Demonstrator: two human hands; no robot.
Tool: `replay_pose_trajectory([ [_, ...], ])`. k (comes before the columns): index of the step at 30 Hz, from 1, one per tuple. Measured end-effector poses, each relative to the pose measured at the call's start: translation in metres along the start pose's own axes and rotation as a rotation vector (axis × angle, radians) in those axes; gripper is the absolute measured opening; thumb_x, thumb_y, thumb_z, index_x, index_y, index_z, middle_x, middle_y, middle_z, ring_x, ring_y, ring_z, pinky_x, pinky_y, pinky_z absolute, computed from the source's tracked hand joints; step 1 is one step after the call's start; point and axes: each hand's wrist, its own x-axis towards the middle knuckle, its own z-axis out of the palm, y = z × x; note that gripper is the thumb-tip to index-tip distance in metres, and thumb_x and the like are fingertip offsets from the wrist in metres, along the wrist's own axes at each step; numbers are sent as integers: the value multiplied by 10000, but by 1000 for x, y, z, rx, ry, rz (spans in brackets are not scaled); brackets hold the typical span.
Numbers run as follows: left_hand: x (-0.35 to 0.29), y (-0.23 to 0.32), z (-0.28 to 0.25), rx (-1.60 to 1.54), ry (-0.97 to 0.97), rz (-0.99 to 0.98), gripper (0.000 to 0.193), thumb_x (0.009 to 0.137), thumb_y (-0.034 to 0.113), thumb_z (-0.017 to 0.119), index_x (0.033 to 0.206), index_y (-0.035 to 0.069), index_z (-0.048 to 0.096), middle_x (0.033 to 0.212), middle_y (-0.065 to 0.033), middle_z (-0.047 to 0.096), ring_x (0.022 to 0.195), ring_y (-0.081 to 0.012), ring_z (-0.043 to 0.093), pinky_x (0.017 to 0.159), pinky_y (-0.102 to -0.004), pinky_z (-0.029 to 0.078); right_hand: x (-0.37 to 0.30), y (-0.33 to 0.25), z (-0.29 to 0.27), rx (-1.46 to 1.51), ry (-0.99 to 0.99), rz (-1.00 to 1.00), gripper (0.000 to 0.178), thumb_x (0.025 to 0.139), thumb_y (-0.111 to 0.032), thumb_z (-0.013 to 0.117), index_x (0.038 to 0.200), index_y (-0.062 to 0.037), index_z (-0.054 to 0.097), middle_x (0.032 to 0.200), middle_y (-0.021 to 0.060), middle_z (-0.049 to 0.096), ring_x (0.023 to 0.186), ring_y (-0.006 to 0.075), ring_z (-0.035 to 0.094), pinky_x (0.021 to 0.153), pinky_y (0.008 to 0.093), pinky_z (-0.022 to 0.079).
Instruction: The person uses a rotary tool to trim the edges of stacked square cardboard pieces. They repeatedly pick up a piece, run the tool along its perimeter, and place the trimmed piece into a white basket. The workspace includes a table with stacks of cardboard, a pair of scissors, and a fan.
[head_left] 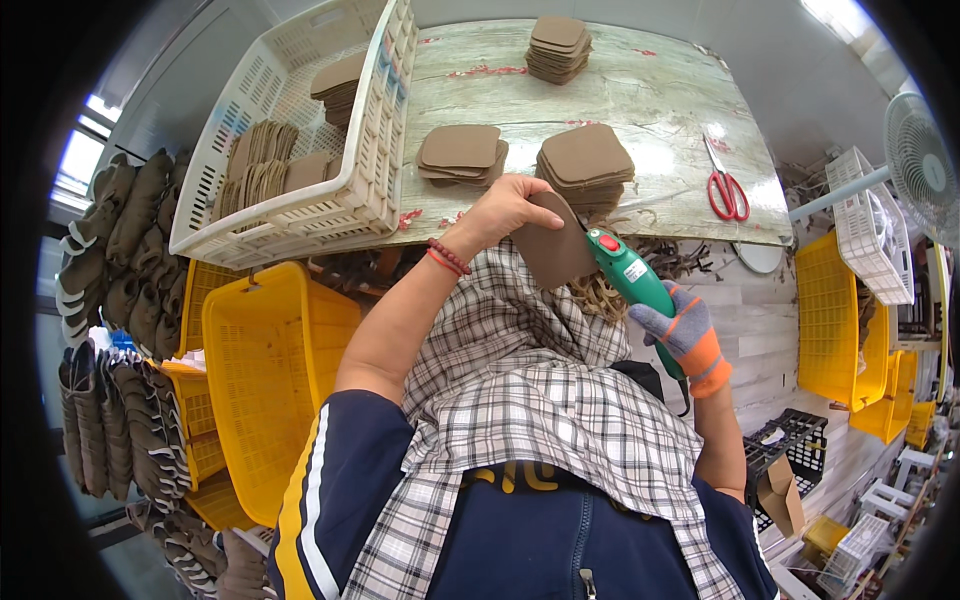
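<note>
Between the thumb and fingers of my bare left hand (510, 208) is a brown fabric piece (552, 245), held upright just off the table's front edge. My right hand (685, 335), in a grey and orange glove, grips a green electric cutter (640, 283) with a red button. The cutter's head meets the right edge of the piece; its blade is too small to make out. Beyond my hands stand a tall stack of brown pieces (587, 155), a lower stack (460, 150) to its left, and another stack (559, 45) near the table's far edge.
A white plastic crate (375, 190) with more brown pieces stands at the table's left. Red-handled scissors (728, 195) lie at the right of the table (690, 100). Yellow bins (255, 390) flank me, and a fan (918, 160) is far right. Trimmings hang below the table edge.
</note>
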Motion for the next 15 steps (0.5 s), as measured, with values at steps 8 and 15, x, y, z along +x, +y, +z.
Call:
replay_pose_trajectory([
  [8, 6, -1, 3, 85, -126, -80, 172, 688, -17, 738, 839, 21, 665, 788, -15, 671, 704, -79, 610, 675, -233, 493, 6, -1, 3, -51, 23, -20, 453, 753, -291, 779, 1026, 19, 592, 702, 14, 596, 560, 60, 514, 515, 218, 428],
  [15, 15, 1, 16, 153, -254, -33, 283, 694, -19, 736, 950, 24, 625, 856, -13, 661, 759, -76, 611, 704, -218, 491, 14, -8, 4, 56, 2, -53, 417, 758, -279, 776, 998, 9, 596, 723, 17, 599, 549, 61, 518, 507, 215, 428],
])
